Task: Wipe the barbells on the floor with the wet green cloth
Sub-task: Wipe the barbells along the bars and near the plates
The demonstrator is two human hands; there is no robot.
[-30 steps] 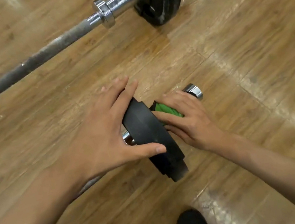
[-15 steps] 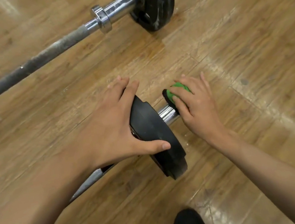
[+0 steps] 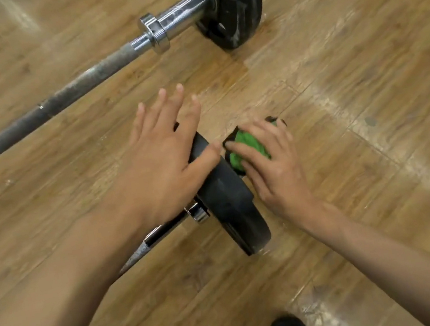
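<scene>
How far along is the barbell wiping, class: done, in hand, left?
Done: unclear; the floor by the far plate looks wet. In hand: right hand grips the cloth round the near sleeve end; left hand rests on the near plate. Left: likely the near shaft and chalky far bar.

The floor (image 3: 360, 53) is brown wood-grain planking, with thin dark seams (image 3: 321, 108) between the boards. Pale, scuffed streaks (image 3: 423, 176) cross the planks on the right, and a small dark spot (image 3: 369, 121) marks one board. Soft light leaves a dull sheen on the surface.
</scene>
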